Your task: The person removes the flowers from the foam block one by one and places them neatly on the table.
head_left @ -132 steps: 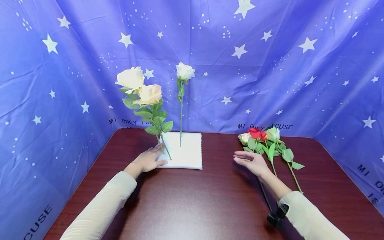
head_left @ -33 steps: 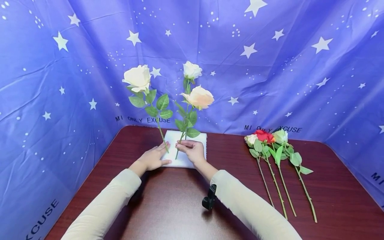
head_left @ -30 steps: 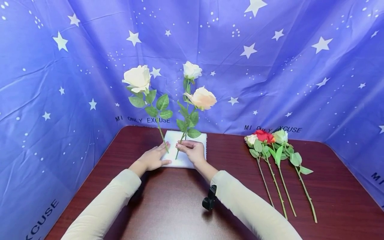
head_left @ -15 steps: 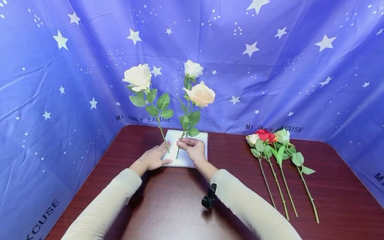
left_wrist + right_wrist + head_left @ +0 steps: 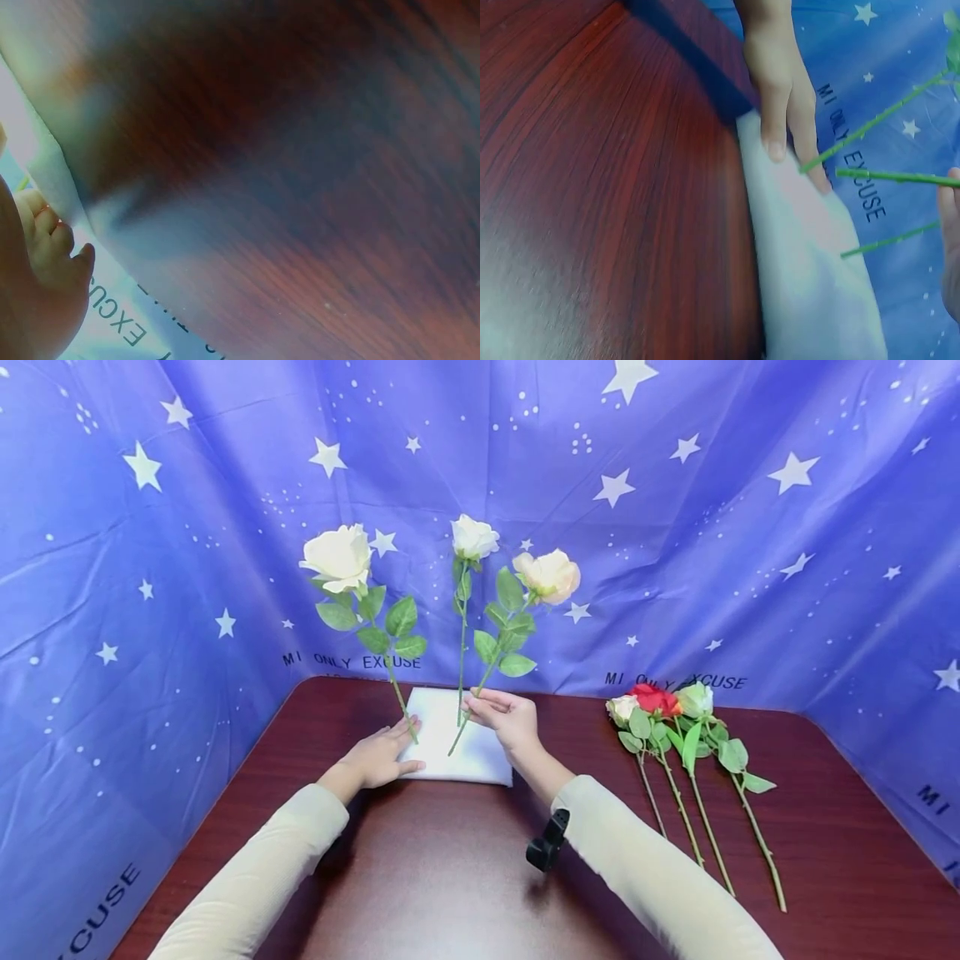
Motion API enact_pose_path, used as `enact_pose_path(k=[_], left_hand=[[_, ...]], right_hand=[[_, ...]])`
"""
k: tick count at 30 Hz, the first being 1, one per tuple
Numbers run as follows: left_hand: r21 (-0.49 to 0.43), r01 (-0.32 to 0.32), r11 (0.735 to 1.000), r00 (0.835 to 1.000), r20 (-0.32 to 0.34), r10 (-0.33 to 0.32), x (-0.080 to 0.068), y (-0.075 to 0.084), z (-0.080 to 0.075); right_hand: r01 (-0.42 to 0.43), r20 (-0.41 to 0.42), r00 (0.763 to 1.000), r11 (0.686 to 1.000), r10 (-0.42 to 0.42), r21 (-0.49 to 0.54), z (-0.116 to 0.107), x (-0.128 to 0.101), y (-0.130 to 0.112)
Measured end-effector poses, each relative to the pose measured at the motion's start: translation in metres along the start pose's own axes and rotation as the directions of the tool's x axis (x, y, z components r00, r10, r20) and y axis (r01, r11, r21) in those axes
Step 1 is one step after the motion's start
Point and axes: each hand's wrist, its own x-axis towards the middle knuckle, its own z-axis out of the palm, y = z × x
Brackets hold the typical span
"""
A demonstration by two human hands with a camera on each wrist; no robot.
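Note:
My right hand (image 5: 513,722) pinches the stem of a pale peach rose (image 5: 551,577), which tilts to the right over a white foam block (image 5: 487,760). In the right wrist view the lower tip of that stem (image 5: 885,176) shows over the block; whether it touches is unclear. My left hand (image 5: 378,756) rests flat on the block's left edge, fingers extended. Beside those fingers a cream rose (image 5: 337,558) stands in the foam, leaning left. A smaller white rose (image 5: 474,537) stands upright farther back. The left wrist view catches only part of the left hand (image 5: 52,277).
On the right of the dark red wooden table (image 5: 450,877) lie several loose flowers, among them a red one (image 5: 655,700) and a pale green rose (image 5: 696,700). A blue star-printed cloth (image 5: 675,568) hangs behind the table.
The right hand has come from near the loose flowers to the peach rose and gripped its stem. The peach rose has moved from the left and now leans right. The left hand stays on the foam.

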Motion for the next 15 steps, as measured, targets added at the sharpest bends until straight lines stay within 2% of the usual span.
enact_pose_path(k=[5, 9, 15], left_hand=[[-0.006, -0.003, 1.000, 1.000, 0.015, 0.003, -0.001, 0.001, 0.001], [-0.005, 0.001, 1.000, 1.000, 0.011, -0.001, 0.000, 0.000, 0.001], [-0.006, 0.000, 1.000, 1.000, 0.004, 0.000, 0.000, -0.003, 0.002]], right_hand=[[-0.080, 0.062, 0.995, 0.997, 0.080, -0.013, -0.021, -0.005, -0.001], [-0.142, 0.132, 0.980, 0.988, 0.149, -0.059, -0.037, -0.007, -0.006], [-0.173, 0.183, 0.964, 0.976, 0.195, -0.129, -0.058, -0.016, -0.016]])
